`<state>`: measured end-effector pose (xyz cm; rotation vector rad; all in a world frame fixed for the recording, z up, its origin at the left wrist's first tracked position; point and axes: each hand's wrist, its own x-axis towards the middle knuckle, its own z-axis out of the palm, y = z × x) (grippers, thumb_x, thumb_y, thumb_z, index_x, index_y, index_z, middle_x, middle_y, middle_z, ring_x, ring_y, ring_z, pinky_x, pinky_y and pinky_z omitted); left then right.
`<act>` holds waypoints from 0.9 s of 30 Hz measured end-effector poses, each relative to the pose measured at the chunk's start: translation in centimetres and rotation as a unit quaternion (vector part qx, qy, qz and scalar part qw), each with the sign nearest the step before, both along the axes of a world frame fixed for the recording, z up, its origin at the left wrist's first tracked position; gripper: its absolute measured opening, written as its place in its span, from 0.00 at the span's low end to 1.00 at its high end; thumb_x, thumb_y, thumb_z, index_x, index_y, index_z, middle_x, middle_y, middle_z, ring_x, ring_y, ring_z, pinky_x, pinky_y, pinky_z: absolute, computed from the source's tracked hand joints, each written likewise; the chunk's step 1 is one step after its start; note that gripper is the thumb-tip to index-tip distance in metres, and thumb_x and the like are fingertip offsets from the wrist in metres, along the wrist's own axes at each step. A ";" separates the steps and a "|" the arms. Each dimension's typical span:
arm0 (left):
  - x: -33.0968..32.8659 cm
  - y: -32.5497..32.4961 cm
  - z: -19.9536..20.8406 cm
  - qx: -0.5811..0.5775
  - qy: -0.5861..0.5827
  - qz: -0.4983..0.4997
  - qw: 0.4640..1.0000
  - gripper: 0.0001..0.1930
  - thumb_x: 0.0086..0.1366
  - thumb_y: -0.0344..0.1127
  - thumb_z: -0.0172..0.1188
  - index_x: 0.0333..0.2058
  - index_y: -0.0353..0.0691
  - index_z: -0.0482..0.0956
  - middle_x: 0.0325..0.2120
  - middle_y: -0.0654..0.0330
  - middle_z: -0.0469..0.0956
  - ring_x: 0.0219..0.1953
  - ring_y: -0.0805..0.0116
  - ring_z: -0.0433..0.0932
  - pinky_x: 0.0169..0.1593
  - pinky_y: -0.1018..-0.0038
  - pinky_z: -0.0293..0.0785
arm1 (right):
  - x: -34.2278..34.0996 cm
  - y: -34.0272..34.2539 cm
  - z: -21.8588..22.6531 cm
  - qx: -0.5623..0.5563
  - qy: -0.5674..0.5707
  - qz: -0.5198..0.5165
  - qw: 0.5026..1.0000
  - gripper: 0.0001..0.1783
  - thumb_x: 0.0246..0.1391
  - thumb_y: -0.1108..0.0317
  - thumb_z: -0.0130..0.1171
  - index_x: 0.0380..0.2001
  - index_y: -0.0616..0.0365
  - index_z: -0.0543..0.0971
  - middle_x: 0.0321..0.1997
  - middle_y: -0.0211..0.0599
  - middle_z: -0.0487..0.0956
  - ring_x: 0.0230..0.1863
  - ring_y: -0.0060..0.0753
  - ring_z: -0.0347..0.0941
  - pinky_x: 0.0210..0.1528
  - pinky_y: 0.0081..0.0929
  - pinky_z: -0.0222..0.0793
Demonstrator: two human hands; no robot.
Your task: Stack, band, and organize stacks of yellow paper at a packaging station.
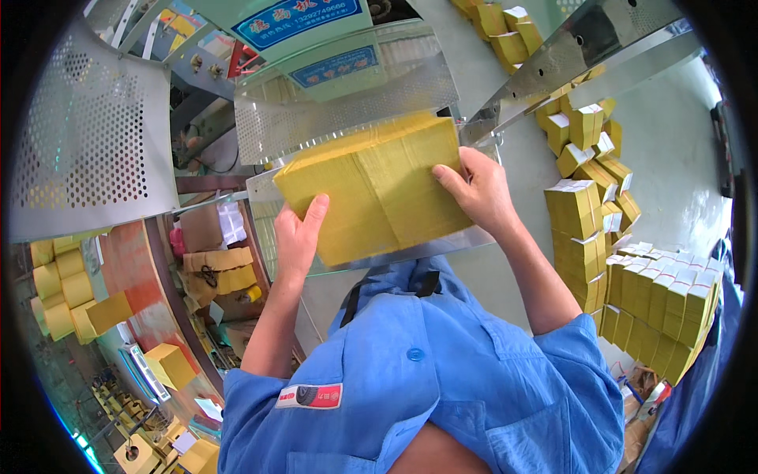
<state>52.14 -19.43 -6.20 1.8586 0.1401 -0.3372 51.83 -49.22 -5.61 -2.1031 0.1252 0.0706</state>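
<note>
With left hand (pixel 298 237) half curled, holds the left end of a yellow paper block (pixel 379 189); with right hand (pixel 482 189), equally half closed, grips its right end, thumbs pressing its broad face. Has this block above a shiny ledge (pixel 442 249), just before a perforated cover (pixel 339 118); cannot tell whether resting. Farther right, shows stacked yellow bundles (pixel 575 221); leftward, a perforated panel (pixel 95 150).

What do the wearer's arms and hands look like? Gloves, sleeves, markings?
Left hand and right hand: no gloves visible. No watch or bracelet shows on either wrist; most fingers are hidden, so rings can't be ruled out. Forearms are bare. Blue sleeves end around the elbows, matching the shirt. A white, red and dark patch sits on the left chest.
</note>
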 end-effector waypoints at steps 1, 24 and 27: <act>-0.1 0.6 -1.0 0.000 -0.001 0.003 1.000 0.21 0.67 0.44 0.58 0.48 0.30 0.74 0.44 0.56 0.78 0.42 0.71 0.77 0.46 0.73 0.73 | 0.2 0.2 0.4 -0.024 0.057 0.011 0.998 0.19 0.52 0.55 0.60 0.37 0.62 0.78 0.29 0.45 0.77 0.32 0.46 0.73 0.37 0.37 0.69; -2.7 2.1 -10.4 -0.211 0.066 0.116 0.968 0.33 0.70 0.60 0.43 0.57 0.35 0.68 0.51 0.57 0.74 0.52 0.64 0.73 0.57 0.69 0.67 | -3.7 -0.6 -7.7 0.359 0.073 -0.102 0.925 0.19 0.62 0.62 0.54 0.52 0.61 0.75 0.51 0.32 0.76 0.51 0.22 0.70 0.54 0.22 0.65; -2.4 -1.2 -7.5 -0.379 0.111 0.170 0.903 0.32 0.70 0.59 0.43 0.57 0.36 0.67 0.51 0.57 0.73 0.52 0.63 0.73 0.57 0.68 0.68 | -3.4 0.1 -7.6 0.435 0.072 -0.106 0.891 0.21 0.63 0.62 0.53 0.56 0.59 0.72 0.54 0.32 0.74 0.54 0.22 0.68 0.56 0.22 0.63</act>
